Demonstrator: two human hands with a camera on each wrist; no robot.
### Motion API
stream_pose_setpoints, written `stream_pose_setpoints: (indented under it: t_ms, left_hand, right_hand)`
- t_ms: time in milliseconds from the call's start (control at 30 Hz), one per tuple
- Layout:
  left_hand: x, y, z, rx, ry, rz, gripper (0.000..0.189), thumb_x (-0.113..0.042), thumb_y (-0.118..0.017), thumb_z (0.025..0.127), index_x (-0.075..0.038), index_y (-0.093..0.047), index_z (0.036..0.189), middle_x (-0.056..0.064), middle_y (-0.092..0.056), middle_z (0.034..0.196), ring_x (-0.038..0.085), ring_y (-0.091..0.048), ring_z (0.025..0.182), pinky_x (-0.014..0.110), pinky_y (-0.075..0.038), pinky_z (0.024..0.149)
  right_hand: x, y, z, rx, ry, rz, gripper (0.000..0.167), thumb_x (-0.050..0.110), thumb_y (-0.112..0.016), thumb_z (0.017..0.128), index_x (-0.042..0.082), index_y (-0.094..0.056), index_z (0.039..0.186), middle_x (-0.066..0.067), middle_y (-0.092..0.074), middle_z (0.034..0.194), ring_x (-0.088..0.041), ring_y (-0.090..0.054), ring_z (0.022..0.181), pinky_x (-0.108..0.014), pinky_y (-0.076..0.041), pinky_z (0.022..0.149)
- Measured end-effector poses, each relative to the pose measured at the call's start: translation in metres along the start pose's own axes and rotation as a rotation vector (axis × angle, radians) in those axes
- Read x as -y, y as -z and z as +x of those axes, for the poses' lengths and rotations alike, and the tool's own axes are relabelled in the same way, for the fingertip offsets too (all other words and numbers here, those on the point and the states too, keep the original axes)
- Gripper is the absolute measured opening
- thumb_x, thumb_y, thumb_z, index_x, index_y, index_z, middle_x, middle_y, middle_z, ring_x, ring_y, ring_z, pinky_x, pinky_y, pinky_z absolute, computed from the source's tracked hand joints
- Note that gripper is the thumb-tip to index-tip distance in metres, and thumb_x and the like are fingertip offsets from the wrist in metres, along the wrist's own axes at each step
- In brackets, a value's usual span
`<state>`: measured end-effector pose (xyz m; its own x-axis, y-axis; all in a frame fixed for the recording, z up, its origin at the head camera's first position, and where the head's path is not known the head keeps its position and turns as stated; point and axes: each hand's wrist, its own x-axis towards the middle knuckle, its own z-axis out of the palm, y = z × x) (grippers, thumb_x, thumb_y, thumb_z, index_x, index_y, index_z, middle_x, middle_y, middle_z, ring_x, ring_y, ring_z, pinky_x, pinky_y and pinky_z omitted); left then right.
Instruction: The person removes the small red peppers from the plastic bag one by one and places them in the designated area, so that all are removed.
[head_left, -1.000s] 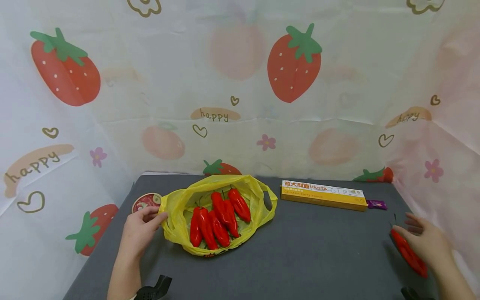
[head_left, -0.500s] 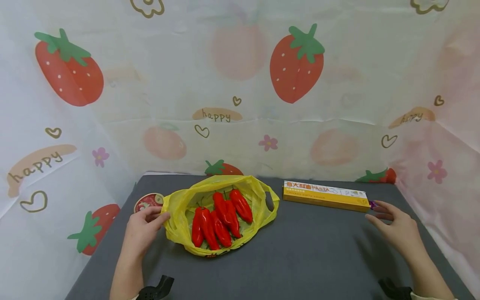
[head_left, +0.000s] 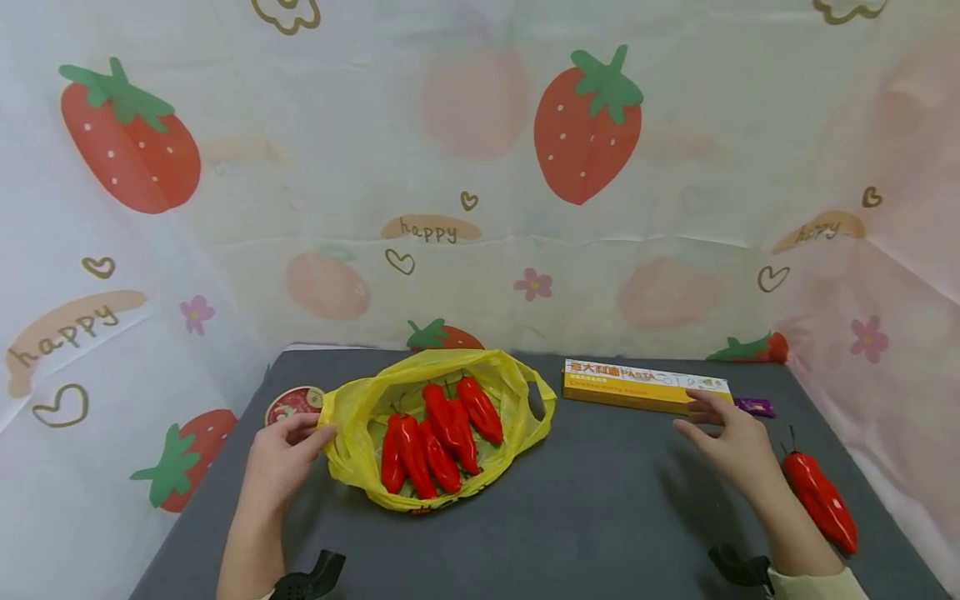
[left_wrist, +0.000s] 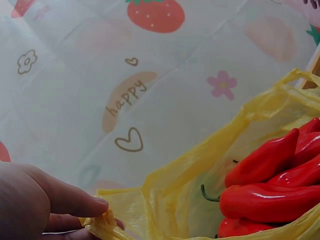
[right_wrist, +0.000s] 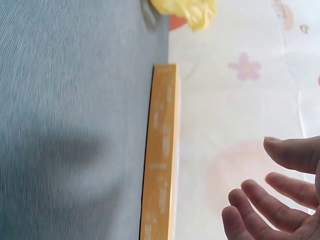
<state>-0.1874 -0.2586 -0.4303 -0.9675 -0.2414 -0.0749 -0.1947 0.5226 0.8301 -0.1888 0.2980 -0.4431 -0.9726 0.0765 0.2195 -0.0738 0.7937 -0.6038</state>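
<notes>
My left hand point(head_left: 279, 454) pinches the left edge of a yellow plastic bag point(head_left: 347, 425), whose mouth gapes toward me. Thumb and fingers meet on the gathered plastic in the left wrist view. Several glossy red chili peppers point(head_left: 442, 450) lie inside the bag. My right hand point(head_left: 731, 437) holds nothing and hovers in front of a long yellow pasta box point(head_left: 626, 392), fingers spread and slightly bent. One more red chili pepper point(head_left: 821, 504) lies on the table at the far right, beside my right forearm.
A small purple packet point(head_left: 754, 407) lies at the right end of the box. Behind the left hand is a round red lid or tin point(head_left: 294, 403). The grey table point(head_left: 585, 517) ends at a fabric backdrop printed with strawberries.
My right hand has moved left from over the lone chili pepper, past the purple packet, to the front of the pasta box. The left hand has kept its hold on the bag.
</notes>
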Motion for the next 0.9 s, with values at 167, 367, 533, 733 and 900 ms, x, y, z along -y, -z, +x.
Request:
stream_pose_setpoints:
  t_ms: [167,367,533,733,900]
  left_hand:
    - [0.0,0.002,-0.001,-0.005,0.003,0.001,0.047,-0.035,-0.068,0.097,-0.002,-0.063,0.131,0.015,-0.066,0.116,0.025,-0.059,0.099,0.018,-0.051,0.073]
    - [-0.001,0.002,-0.001,0.013,-0.009,-0.011,0.05,-0.037,-0.068,0.096,-0.002,-0.063,0.131,0.015,-0.066,0.116,0.022,-0.06,0.098,0.019,-0.051,0.073]
    - [-0.001,0.001,-0.002,0.006,0.008,-0.014,0.048,-0.037,-0.068,0.097,-0.003,-0.063,0.13,0.015,-0.066,0.117,0.024,-0.06,0.1,0.018,-0.051,0.073]
    - [-0.001,0.0,-0.001,0.012,-0.002,-0.013,0.047,-0.036,-0.068,0.097,-0.003,-0.063,0.131,0.015,-0.065,0.115,0.025,-0.059,0.1,0.018,-0.051,0.073]
    - [-0.001,-0.001,-0.001,0.015,-0.01,-0.014,0.047,-0.036,-0.067,0.097,-0.003,-0.063,0.131,0.015,-0.066,0.115,0.025,-0.059,0.1,0.018,-0.051,0.074]
  right_hand:
    - [0.016,-0.016,0.003,0.036,-0.007,0.039,0.061,0.032,-0.072,0.095,0.003,-0.052,0.144,-0.026,-0.065,0.127,-0.042,-0.067,0.111,-0.056,-0.054,0.09]
    - [0.03,-0.034,0.004,0.067,0.05,0.081,0.056,0.024,-0.073,0.094,0.001,-0.054,0.141,-0.024,-0.067,0.125,-0.038,-0.068,0.109,-0.053,-0.055,0.091]
    - [0.046,-0.051,0.004,0.087,0.085,0.117,0.054,0.021,-0.074,0.094,0.002,-0.055,0.14,-0.022,-0.067,0.124,-0.036,-0.068,0.108,-0.052,-0.055,0.09]
    - [0.066,-0.069,0.005,0.104,0.094,0.149,0.053,0.02,-0.076,0.092,0.004,-0.057,0.139,-0.019,-0.069,0.122,-0.035,-0.068,0.109,-0.05,-0.056,0.09]
    - [0.077,-0.083,0.006,0.116,0.117,0.176,0.052,0.018,-0.077,0.091,0.008,-0.059,0.138,-0.015,-0.07,0.12,-0.032,-0.069,0.107,-0.048,-0.057,0.088]
